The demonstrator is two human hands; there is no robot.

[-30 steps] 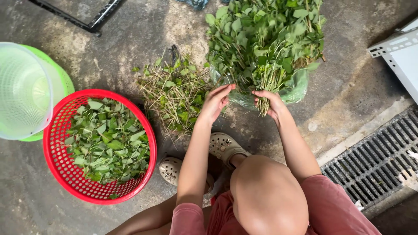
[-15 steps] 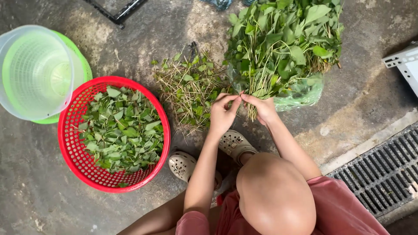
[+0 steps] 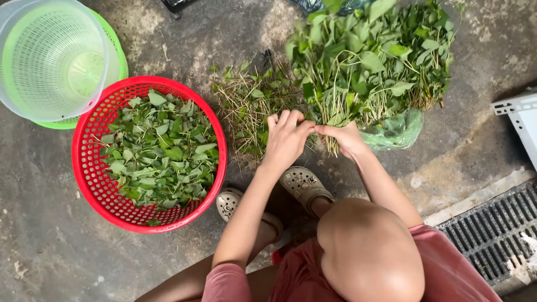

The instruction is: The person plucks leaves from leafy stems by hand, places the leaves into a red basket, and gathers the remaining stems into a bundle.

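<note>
I squat on a concrete floor. My left hand [image 3: 286, 137] and my right hand [image 3: 345, 137] meet at the cut ends of a big bunch of leafy green stems [image 3: 373, 61], fingers pinched on a few stems. The bunch lies on a green plastic bag [image 3: 398, 130]. Left of my hands lies a pile of stripped stalks and scraps [image 3: 249, 106]. A red round basket [image 3: 89, 168] at the left holds several picked green leaves [image 3: 162, 151].
A clear and green strainer basket [image 3: 53, 59] stands at the top left, touching the red basket. A metal drain grate [image 3: 492, 232] runs at the lower right. A white object's corner [image 3: 520, 117] shows at the right edge. My sandalled feet [image 3: 302, 184] are below my hands.
The view has shifted, so everything sits further right and lower. My hands have drawn together at the base of the bunch and pinched onto stems.
</note>
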